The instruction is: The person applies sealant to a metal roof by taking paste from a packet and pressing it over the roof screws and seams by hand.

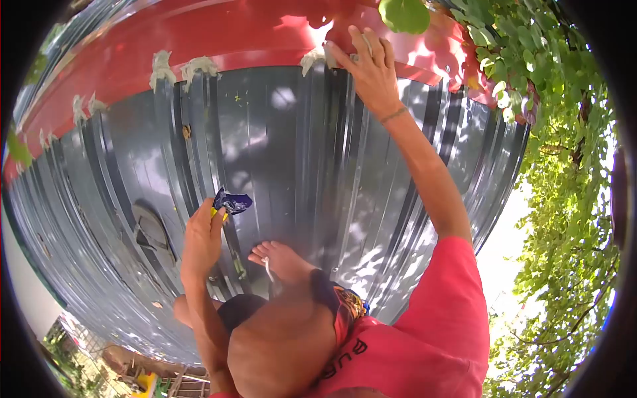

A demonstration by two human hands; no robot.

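Observation:
Pinched between the fingers of my left hand point(203, 233) is a torn blue and yellow packet point(233, 201) with whitish paste on it. This hand is low on the left, above the dark ribbed metal sheets point(279, 139). My right hand point(373, 63) reaches up to the red metal strip point(252, 36) along the top. Its fingers are stretched and apart, resting at the strip's lower edge. Beside its thumb sits a lump of pale putty point(313, 60). More putty patches point(199, 66) cover the ribs farther left along that edge.
A dark flip-flop point(151, 229) lies on the sheets at the left. My bare foot point(285, 259) and bent knee point(282, 345) are at the bottom centre. Leafy branches point(564, 132) hang along the right side, and a green leaf point(405, 14) hangs near my right hand.

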